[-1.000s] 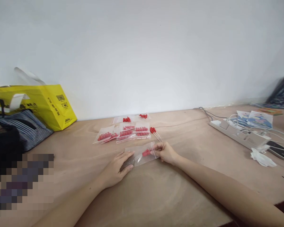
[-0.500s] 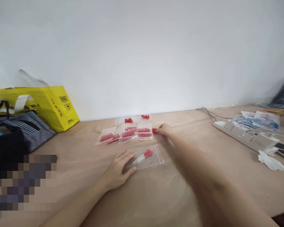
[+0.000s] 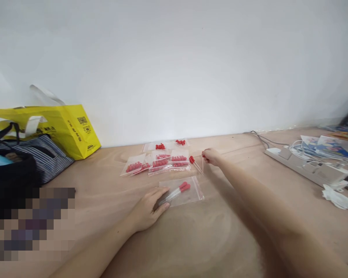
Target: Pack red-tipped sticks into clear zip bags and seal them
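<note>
My left hand (image 3: 151,206) holds the left end of a clear zip bag (image 3: 195,191) on the table, thumb at the near edge and fingers over the far edge. Inside lie droppers (image 3: 176,191) with red rubber bulbs and clear tubes. Further off, my right hand (image 3: 211,156) is closed, its fingertips pinching a dropper (image 3: 203,166) whose clear tube points down; the fingers hide its bulb. Just left of it, loose droppers (image 3: 195,163) lie on the table. Beside these are several overlapping zip bags (image 3: 159,164) of red-bulbed droppers.
Towards the wall lie more red bulbs (image 3: 160,146) on clear plastic. A yellow bag (image 3: 75,131) and a striped bag (image 3: 50,162) stand at the left. At the right are a white power strip (image 3: 290,162) with cables, a crumpled tissue (image 3: 340,197) and printed packets (image 3: 332,146).
My right hand has drawn away to the right from the loose droppers, with one in its fingertips. My left hand stays on the zip bag. The view has shifted slightly.
</note>
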The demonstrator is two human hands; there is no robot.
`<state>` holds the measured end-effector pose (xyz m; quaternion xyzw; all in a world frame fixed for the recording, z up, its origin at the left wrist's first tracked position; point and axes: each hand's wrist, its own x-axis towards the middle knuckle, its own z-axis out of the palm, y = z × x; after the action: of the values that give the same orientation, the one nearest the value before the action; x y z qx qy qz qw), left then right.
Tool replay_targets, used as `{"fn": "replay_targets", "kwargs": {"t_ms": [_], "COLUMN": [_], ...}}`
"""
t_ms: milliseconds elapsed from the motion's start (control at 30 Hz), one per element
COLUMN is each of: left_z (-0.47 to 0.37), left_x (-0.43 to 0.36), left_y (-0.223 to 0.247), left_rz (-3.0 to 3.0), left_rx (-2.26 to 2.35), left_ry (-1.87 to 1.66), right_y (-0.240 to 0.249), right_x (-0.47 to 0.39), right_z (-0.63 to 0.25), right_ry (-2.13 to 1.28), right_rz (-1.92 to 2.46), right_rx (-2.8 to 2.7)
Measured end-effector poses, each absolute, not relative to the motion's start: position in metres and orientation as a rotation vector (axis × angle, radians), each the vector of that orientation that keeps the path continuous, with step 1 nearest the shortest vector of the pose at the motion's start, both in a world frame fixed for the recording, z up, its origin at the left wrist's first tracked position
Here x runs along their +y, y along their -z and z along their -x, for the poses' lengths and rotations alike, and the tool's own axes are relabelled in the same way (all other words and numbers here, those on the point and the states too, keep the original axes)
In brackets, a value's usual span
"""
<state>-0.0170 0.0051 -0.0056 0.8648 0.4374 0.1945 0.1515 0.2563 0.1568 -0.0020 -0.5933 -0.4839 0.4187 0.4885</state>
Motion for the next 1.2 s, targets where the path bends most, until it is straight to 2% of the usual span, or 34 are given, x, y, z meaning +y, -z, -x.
{"fn": "replay_targets", "kwargs": {"t_ms": [300,700,1200], "left_z": [0.017,0.017,0.017], "left_x": [0.008,0.008,0.008], "left_y": [0.008,0.006,0.008], "left_rz": [-2.492,-2.513,-2.502], "left_rx": [1.343,1.352,1.36], "left_ry": [-0.522,-0.495,-0.489], "right_y": [0.023,0.021,0.036], "right_x": [0.068,0.046,0.05], "right_z": [-0.27,-0.246,-0.238], "right_ry": [-1.126,-1.26,-1.319], "right_rz": [1.291,1.179,1.107], "right_rx": [-0.91,-0.813,-1.686]}}
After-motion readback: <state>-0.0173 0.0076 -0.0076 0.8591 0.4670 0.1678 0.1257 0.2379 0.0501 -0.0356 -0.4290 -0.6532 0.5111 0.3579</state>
